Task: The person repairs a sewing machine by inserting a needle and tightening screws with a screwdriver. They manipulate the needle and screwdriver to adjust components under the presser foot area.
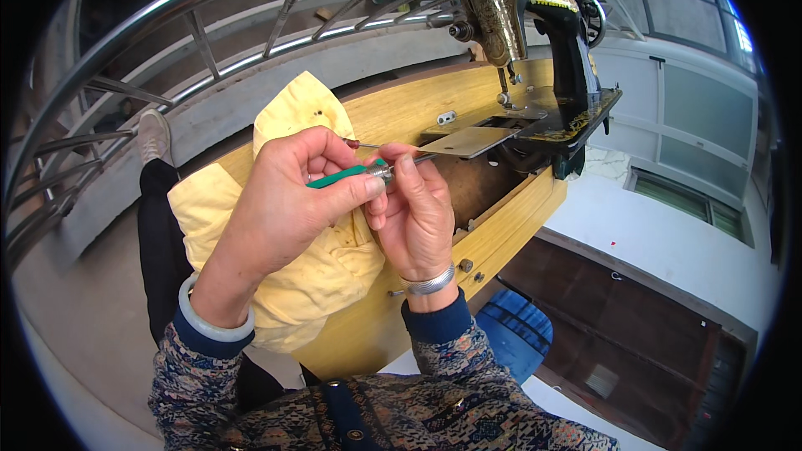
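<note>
Both hands meet over the table, in front of the sewing machine. My left hand (296, 192) is closed, thumb and fingers pinching a flat green strip (336, 177) and the edge of a small round metal piece (382, 172) that looks like a bobbin case. My right hand (418, 209) pinches the other side of the metal piece between thumb and fingers. A thin dark rod shows just past the right fingertips; I cannot tell whether it is held. Behind the hands lies a small screwdriver with a red handle (352, 144). Yellow cloth (322, 284) is spread under the left hand.
A black and gold sewing machine (572, 58) stands at the far right, its slide plate (468, 141) above an opening in the wooden table (510, 238). Loose screws (466, 266) lie near the table's edge. A metal railing (200, 42) runs behind; a blue stool (511, 334) stands at right.
</note>
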Demonstrator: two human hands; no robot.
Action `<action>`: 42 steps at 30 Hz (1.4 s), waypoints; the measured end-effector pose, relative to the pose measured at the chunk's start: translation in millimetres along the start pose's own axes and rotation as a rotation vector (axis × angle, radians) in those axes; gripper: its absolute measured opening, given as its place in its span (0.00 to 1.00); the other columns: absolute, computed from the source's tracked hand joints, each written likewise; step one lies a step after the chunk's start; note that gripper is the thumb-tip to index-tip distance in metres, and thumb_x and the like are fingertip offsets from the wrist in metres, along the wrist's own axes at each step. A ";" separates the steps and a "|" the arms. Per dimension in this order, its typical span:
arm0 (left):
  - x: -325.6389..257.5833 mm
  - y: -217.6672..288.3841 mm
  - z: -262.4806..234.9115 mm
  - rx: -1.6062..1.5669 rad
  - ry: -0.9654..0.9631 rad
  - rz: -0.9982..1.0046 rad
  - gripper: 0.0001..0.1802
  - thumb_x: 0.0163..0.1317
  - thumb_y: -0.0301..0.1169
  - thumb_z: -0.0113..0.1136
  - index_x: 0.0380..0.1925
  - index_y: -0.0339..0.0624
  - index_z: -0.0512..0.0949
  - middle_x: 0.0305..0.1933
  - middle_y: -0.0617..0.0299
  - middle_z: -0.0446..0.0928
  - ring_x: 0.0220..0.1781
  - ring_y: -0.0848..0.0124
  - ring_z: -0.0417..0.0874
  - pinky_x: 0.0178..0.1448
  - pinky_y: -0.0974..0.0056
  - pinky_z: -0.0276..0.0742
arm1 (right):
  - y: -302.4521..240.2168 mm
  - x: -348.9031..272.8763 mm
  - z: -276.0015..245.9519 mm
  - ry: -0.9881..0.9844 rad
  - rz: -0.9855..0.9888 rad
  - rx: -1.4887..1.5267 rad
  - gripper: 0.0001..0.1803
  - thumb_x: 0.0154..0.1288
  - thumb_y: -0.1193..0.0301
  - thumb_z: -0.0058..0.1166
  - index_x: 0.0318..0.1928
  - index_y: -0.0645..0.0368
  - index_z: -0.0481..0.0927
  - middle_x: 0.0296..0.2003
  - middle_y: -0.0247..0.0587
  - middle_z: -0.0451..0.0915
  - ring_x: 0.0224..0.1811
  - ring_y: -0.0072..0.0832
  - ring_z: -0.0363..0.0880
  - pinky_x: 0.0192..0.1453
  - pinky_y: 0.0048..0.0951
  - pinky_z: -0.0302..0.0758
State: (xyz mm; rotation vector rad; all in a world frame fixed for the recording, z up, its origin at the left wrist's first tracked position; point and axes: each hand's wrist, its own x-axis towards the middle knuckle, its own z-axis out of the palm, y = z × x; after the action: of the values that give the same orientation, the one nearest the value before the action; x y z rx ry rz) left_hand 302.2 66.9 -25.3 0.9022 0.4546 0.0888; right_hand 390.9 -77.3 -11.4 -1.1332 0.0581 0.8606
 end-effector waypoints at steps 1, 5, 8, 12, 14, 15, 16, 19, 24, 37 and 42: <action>-0.9 1.9 -0.6 -0.043 -0.003 -0.037 0.10 0.59 0.27 0.70 0.36 0.37 0.78 0.28 0.66 0.79 0.24 0.85 0.73 0.26 0.78 0.65 | -1.4 -0.3 0.1 -0.015 0.003 -0.007 0.12 0.75 0.69 0.53 0.48 0.67 0.78 0.27 0.42 0.79 0.23 0.25 0.76 0.29 0.23 0.74; 3.9 7.0 -3.4 0.013 -0.013 -0.096 0.09 0.61 0.29 0.67 0.35 0.36 0.79 0.25 0.63 0.80 0.19 0.84 0.71 0.20 0.78 0.60 | 2.3 0.7 0.1 -0.013 -0.041 -0.010 0.12 0.74 0.70 0.53 0.49 0.67 0.79 0.27 0.41 0.79 0.23 0.23 0.75 0.28 0.21 0.72; 6.0 6.4 -6.6 -0.023 -0.039 -0.138 0.09 0.63 0.31 0.66 0.34 0.35 0.79 0.24 0.62 0.80 0.18 0.84 0.71 0.19 0.78 0.61 | 5.9 2.0 -3.2 0.041 -0.041 -0.029 0.11 0.74 0.71 0.54 0.47 0.67 0.79 0.27 0.41 0.79 0.24 0.22 0.75 0.28 0.19 0.71; 7.6 1.6 -8.0 -0.073 -0.048 -0.166 0.11 0.64 0.32 0.67 0.32 0.33 0.79 0.23 0.60 0.81 0.16 0.83 0.72 0.18 0.77 0.64 | 7.0 1.0 -6.3 0.060 -0.083 -0.107 0.10 0.73 0.71 0.55 0.43 0.67 0.79 0.28 0.41 0.80 0.24 0.21 0.76 0.26 0.18 0.70; 7.7 0.1 -8.3 -0.090 -0.054 -0.169 0.12 0.64 0.32 0.67 0.31 0.32 0.79 0.23 0.59 0.81 0.15 0.82 0.73 0.18 0.77 0.66 | 3.9 -0.1 -6.0 0.033 -0.080 -0.147 0.09 0.73 0.70 0.55 0.42 0.66 0.79 0.29 0.41 0.80 0.23 0.21 0.76 0.25 0.18 0.70; 7.6 -0.1 -8.6 -0.098 -0.057 -0.173 0.12 0.64 0.32 0.66 0.31 0.32 0.79 0.23 0.59 0.81 0.15 0.82 0.73 0.18 0.77 0.66 | 1.0 -0.2 -5.6 0.020 -0.064 -0.169 0.09 0.73 0.70 0.55 0.42 0.66 0.79 0.29 0.41 0.81 0.23 0.22 0.76 0.25 0.18 0.70; 7.4 0.0 -8.8 -0.106 -0.062 -0.175 0.12 0.65 0.32 0.66 0.31 0.32 0.79 0.23 0.59 0.81 0.15 0.82 0.73 0.18 0.77 0.66 | -1.1 -0.4 -4.5 0.034 -0.048 -0.196 0.09 0.73 0.70 0.55 0.41 0.66 0.79 0.29 0.41 0.81 0.23 0.22 0.77 0.24 0.18 0.70; 6.4 0.8 -8.8 -0.125 -0.060 -0.180 0.12 0.65 0.32 0.66 0.31 0.32 0.79 0.23 0.58 0.81 0.15 0.82 0.73 0.18 0.77 0.66 | -3.0 -1.1 -0.5 0.073 -0.023 -0.147 0.09 0.73 0.70 0.55 0.42 0.65 0.79 0.29 0.42 0.82 0.24 0.22 0.78 0.25 0.18 0.71; 6.3 0.1 -8.7 -0.105 -0.083 -0.183 0.12 0.66 0.33 0.64 0.31 0.32 0.79 0.23 0.59 0.81 0.15 0.82 0.73 0.18 0.77 0.66 | -1.9 1.3 -2.9 0.021 -0.021 -0.139 0.08 0.73 0.71 0.56 0.43 0.65 0.79 0.30 0.44 0.83 0.25 0.22 0.78 0.27 0.17 0.72; -5.8 -0.5 4.3 0.380 0.026 0.188 0.14 0.59 0.32 0.70 0.30 0.32 0.78 0.27 0.64 0.79 0.31 0.78 0.76 0.37 0.70 0.74 | -5.6 -5.9 2.1 0.128 -0.056 -0.165 0.08 0.71 0.72 0.58 0.37 0.66 0.79 0.26 0.42 0.81 0.21 0.21 0.75 0.25 0.18 0.71; -2.6 7.1 0.9 0.272 -0.015 0.081 0.12 0.58 0.32 0.71 0.29 0.33 0.80 0.25 0.65 0.79 0.28 0.80 0.76 0.33 0.72 0.73 | -10.2 -5.6 6.1 0.064 0.014 -0.074 0.11 0.74 0.69 0.54 0.42 0.67 0.80 0.29 0.42 0.81 0.23 0.21 0.75 0.26 0.18 0.71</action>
State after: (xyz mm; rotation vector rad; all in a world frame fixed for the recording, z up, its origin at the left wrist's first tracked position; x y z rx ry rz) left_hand 301.1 70.1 -18.5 1.1883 0.4217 0.0952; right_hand 391.2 -77.1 1.8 -1.2310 0.0880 0.8447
